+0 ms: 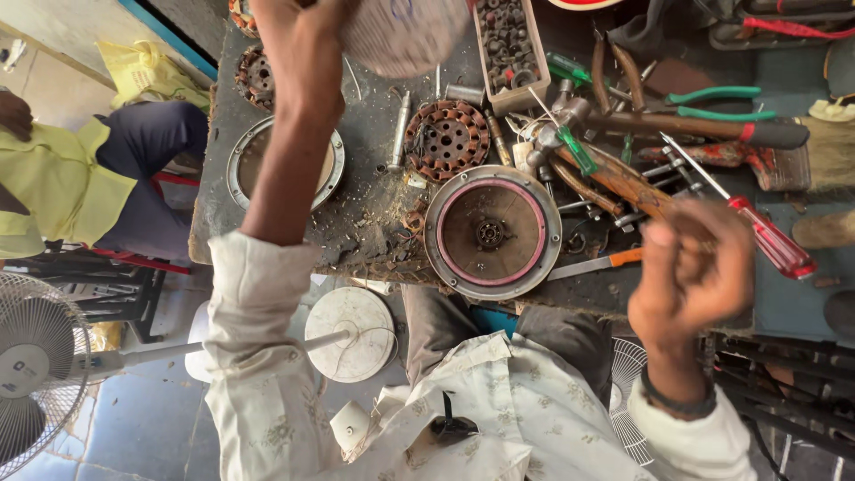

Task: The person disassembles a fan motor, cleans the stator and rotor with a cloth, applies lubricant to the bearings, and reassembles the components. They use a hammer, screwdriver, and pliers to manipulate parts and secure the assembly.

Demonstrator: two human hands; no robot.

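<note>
My left hand [307, 22] reaches to the far side of the workbench and grips a round pale disc-like part [405, 36], which is blurred by motion. Held above the bench's near right edge, my right hand [693, 267] is curled into a fist with nothing visible in it. A round metal fan motor housing [492, 232] with a red inner ring lies open between my arms. Behind it sits a copper-wound stator [445, 138]. A second round metal cover [251, 160] is partly hidden under my left forearm.
The dark bench [374, 214] is littered with tools: a red-handled screwdriver [773, 242], hammer [704, 129], green-handled pliers [721, 100], an orange-handled blade [598, 263] and a tray of small parts [508, 49]. A seated person in yellow [53, 191] is at left, near a pedestal fan [31, 361].
</note>
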